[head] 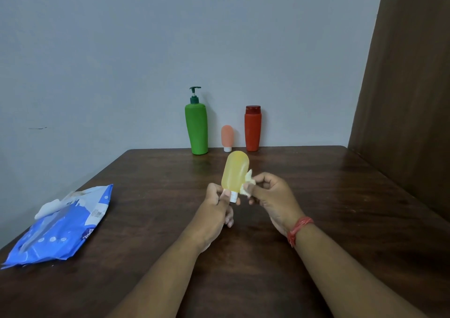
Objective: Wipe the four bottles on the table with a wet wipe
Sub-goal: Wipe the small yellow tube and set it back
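My left hand grips a small translucent yellow bottle by its white cap, holding it cap-down above the table's middle. My right hand pinches a crumpled white wet wipe against the bottle's lower right side. At the table's far edge by the wall stand a tall green pump bottle, a small pink bottle on its white cap, and a red bottle with a darker red lid.
A blue wet-wipe pack lies on the dark wooden table at the near left, its flap open and a wipe sticking out. A brown panel rises along the table's right side. A red thread circles my right wrist.
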`<action>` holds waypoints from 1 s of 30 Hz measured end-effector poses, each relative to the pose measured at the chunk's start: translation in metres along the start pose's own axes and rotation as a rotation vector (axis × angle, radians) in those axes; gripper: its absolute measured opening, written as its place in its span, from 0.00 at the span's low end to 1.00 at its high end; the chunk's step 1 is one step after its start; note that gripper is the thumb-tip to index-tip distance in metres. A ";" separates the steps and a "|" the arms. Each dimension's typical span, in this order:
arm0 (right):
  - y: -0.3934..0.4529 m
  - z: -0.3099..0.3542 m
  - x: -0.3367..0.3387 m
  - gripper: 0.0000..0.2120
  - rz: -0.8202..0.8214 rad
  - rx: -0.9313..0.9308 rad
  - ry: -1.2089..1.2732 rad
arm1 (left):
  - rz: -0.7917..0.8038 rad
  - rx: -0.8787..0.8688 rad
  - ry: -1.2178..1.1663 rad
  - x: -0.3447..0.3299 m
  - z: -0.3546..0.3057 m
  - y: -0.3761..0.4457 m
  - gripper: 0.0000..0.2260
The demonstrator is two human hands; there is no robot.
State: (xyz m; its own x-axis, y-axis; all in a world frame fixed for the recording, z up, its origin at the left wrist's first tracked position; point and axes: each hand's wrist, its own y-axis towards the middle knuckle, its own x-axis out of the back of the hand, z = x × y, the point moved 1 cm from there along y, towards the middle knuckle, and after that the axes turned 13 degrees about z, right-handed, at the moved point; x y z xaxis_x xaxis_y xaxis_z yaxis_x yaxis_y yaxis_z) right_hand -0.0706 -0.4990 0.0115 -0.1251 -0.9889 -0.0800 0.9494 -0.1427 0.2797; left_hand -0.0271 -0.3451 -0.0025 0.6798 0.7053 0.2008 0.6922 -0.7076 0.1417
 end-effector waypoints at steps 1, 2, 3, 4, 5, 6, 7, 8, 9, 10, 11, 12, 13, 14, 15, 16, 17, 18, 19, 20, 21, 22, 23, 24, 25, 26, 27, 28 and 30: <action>0.001 0.002 0.003 0.06 -0.073 0.036 0.012 | 0.027 -0.004 0.035 -0.001 0.000 0.000 0.08; 0.002 0.005 0.006 0.05 -0.142 0.068 0.040 | 0.056 -0.005 0.076 -0.003 0.001 0.000 0.08; 0.003 0.007 0.009 0.05 -0.190 0.091 0.079 | 0.077 -0.003 0.119 -0.003 0.001 0.001 0.07; 0.004 0.008 0.011 0.05 -0.205 0.099 0.110 | 0.087 0.000 0.148 -0.004 0.001 0.000 0.07; 0.003 0.007 0.011 0.04 -0.182 0.085 0.120 | 0.085 0.000 0.155 -0.003 0.002 0.000 0.07; 0.002 0.006 0.010 0.04 -0.130 0.052 0.109 | 0.072 -0.004 0.138 -0.002 0.002 0.000 0.07; 0.001 0.004 0.007 0.05 -0.066 0.004 0.092 | 0.053 -0.009 0.103 -0.001 0.001 0.000 0.07; 0.000 0.001 0.005 0.05 -0.008 -0.043 0.077 | 0.034 -0.015 0.065 -0.001 0.000 -0.001 0.06; -0.001 0.000 0.004 0.06 0.027 -0.074 0.059 | 0.020 -0.017 0.039 -0.001 -0.001 -0.002 0.06; 0.000 0.000 0.003 0.07 0.029 -0.080 0.048 | 0.017 -0.018 0.030 -0.001 -0.002 -0.002 0.07; 0.001 0.001 0.004 0.07 0.002 -0.061 0.056 | 0.026 -0.019 0.034 -0.001 -0.002 -0.002 0.07; 0.002 0.003 0.005 0.06 -0.046 -0.022 0.094 | 0.046 -0.022 0.051 -0.001 -0.002 -0.002 0.07; 0.003 0.006 0.008 0.04 -0.110 0.026 0.151 | 0.073 -0.022 0.090 -0.001 -0.001 -0.001 0.07; 0.004 0.008 0.013 0.03 -0.183 0.071 0.199 | 0.105 -0.018 0.145 -0.001 0.000 -0.001 0.07; 0.005 0.011 0.018 0.02 -0.252 0.108 0.201 | 0.134 -0.005 0.208 -0.002 0.001 0.000 0.07; 0.005 0.012 0.023 0.01 -0.307 0.134 0.136 | 0.154 0.010 0.271 -0.003 0.002 0.000 0.07; 0.005 0.013 0.026 0.01 -0.339 0.153 0.020 | 0.161 0.021 0.324 -0.003 0.002 0.000 0.07; 0.005 0.012 0.027 0.01 -0.352 0.171 -0.132 | 0.157 0.026 0.363 -0.003 0.003 0.001 0.07; 0.005 0.012 0.027 0.03 -0.354 0.195 -0.307 | 0.148 0.024 0.379 -0.003 0.003 0.000 0.06; 0.004 0.012 0.025 0.05 -0.357 0.233 -0.490 | 0.140 0.022 0.384 -0.003 0.005 0.001 0.06; 0.003 0.012 0.022 0.06 -0.353 0.284 -0.646 | 0.130 0.022 0.385 -0.003 0.006 0.001 0.06; 0.002 0.013 0.018 0.07 -0.327 0.337 -0.758 | 0.117 0.020 0.386 -0.002 0.008 0.001 0.06; 0.002 0.013 0.015 0.07 -0.277 0.380 -0.837 | 0.101 0.017 0.384 -0.001 0.010 0.002 0.07; 0.001 0.012 0.010 0.08 -0.211 0.412 -0.902 | 0.086 0.017 0.374 -0.001 0.010 0.002 0.07; 0.001 0.011 0.006 0.09 -0.141 0.434 -0.961 | 0.074 0.022 0.362 0.000 0.010 0.003 0.07; 0.000 0.010 0.002 0.09 -0.074 0.448 -1.020 | 0.065 0.023 0.351 0.000 0.011 0.004 0.08; -0.001 0.009 -0.002 0.09 -0.009 0.461 -1.081 | 0.054 0.023 0.342 0.000 0.011 0.004 0.08; -0.001 0.008 -0.004 0.10 0.058 0.470 -1.141 | 0.044 0.017 0.340 0.000 0.010 0.005 0.08; -0.002 0.010 -0.003 0.10 0.138 0.471 -1.219 | 0.021 0.002 0.370 -0.003 0.008 0.004 0.07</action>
State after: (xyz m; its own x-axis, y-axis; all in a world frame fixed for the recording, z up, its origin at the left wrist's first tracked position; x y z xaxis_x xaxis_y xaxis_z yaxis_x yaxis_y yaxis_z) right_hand -0.0749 -0.4956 0.0203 -0.4494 -0.3627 0.8164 0.8155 0.2065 0.5407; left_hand -0.0243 -0.3493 -0.0102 0.5602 0.6272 0.5410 0.6798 -0.7213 0.1323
